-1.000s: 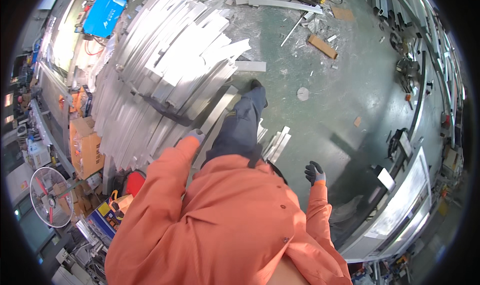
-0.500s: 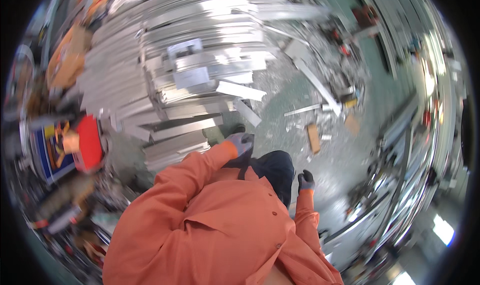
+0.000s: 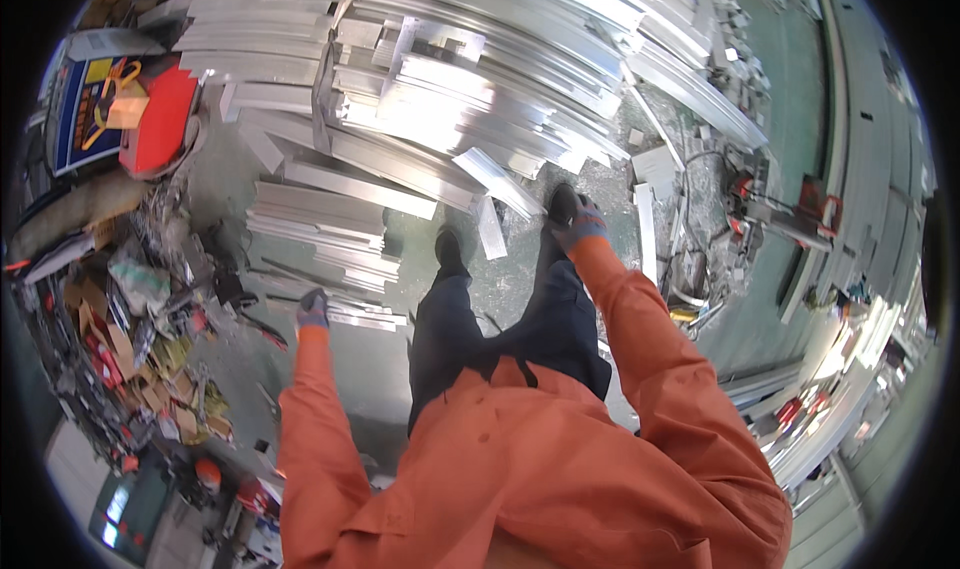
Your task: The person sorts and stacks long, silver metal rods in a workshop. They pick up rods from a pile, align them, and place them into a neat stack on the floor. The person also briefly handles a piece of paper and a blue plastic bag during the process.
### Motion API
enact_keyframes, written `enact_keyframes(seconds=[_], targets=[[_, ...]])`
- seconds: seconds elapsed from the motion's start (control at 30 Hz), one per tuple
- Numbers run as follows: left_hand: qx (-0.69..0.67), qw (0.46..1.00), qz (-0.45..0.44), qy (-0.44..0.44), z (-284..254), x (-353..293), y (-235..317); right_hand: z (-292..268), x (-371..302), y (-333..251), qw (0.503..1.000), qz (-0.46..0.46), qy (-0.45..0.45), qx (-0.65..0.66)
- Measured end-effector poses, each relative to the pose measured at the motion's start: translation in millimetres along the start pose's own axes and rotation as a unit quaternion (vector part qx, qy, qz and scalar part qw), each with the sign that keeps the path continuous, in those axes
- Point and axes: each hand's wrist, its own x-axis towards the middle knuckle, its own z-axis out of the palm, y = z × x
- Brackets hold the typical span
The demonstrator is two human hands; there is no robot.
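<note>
My left hand (image 3: 313,309), in a grey glove with a dark tip, hangs low beside a stack of pale metal profiles (image 3: 320,234). Its fingers are mostly hidden behind the back of the hand, and nothing shows sticking out of it. My right hand (image 3: 581,225), gloved in grey, is held forward above my right leg, close to my dark shoe (image 3: 563,203) in the picture. Its fingers look loosely apart, with no object seen in them. Short metal offcuts (image 3: 498,182) lie on the floor just ahead of my feet.
Long silvery profiles (image 3: 270,29) lie in a wide pile ahead. Scrap pieces and cables (image 3: 690,259) litter the right side, near a red-and-grey tool (image 3: 815,209). At left stand a blue box (image 3: 85,119) and a red object (image 3: 165,124), above cluttered cardboard (image 3: 115,334).
My view has turned right, so the metal pile and red object sit higher. My left hand has swung back and down; my right hand has swung forward. Both my legs now show.
</note>
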Motion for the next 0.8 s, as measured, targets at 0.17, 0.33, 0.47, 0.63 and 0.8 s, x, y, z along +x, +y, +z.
enact_keyframes(seconds=[0.17,0.33,0.47,0.63,0.8], targets=[[0.010,0.982,-0.132,-0.134,125,-132,-72,23,128,14,0.992,-0.084,-0.026,-0.087],[-0.069,0.972,-0.167,-0.150,288,-143,-5,34,214,21,0.990,-0.108,0.042,-0.081],[-0.206,0.953,-0.147,-0.166,375,-28,14,54,253,17,0.982,-0.149,0.018,-0.119],[-0.272,0.941,-0.125,-0.156,449,37,146,78,277,10,0.977,-0.106,-0.060,-0.173],[-0.328,0.919,-0.164,-0.143,465,100,170,100,286,3,0.971,-0.147,0.024,-0.190]])
